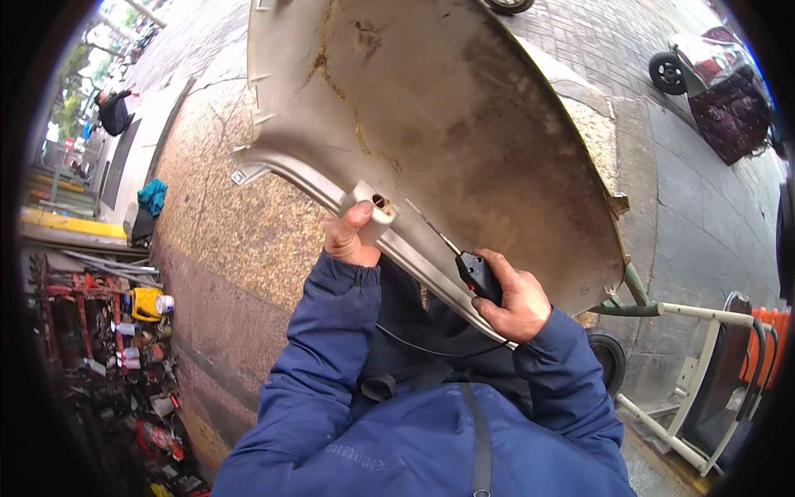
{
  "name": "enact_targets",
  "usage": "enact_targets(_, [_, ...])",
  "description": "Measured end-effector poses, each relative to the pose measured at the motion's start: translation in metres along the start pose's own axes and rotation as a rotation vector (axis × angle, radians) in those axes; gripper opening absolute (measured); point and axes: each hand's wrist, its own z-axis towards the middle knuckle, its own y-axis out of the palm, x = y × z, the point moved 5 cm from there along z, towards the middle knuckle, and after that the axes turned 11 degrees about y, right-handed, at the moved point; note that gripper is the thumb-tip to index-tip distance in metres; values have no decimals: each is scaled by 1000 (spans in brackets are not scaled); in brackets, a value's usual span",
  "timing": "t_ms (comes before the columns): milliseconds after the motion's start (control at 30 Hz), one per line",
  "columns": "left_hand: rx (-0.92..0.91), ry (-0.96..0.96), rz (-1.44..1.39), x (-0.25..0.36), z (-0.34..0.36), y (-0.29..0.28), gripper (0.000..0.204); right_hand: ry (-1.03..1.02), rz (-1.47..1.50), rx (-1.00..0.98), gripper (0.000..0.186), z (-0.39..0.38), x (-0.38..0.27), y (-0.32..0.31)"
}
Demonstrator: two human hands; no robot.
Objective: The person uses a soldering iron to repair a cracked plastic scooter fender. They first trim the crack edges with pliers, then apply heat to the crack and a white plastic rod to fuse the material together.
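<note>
tool (478, 276) between right fingers (502, 267), thumb (492, 315)

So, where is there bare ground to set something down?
The pebbled ground left of the panel, and the grey paving between panel and maroon bag. Crowded: lower left, with clutter; lower right, around the metal frame.

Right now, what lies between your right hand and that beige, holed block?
The head view shows a black handheld tool with a thin metal rod.
</note>
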Motion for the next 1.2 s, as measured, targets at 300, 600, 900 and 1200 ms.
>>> enact_targets(300, [176,58,32,21,-34,-49,41,-106,-81,-13,50,14,0,37])
enact_targets(600, [296,132,56,21,-37,-56,40,-157,-120,-2,46,36,7,46])
enact_targets(900, [301,92,156,20,-39,-52,50,-151,-75,-37,47,41,11,51])
enact_targets(1200, [284,90,138,20,-40,-54,51,-99,-93,-90,46,43,11,52])
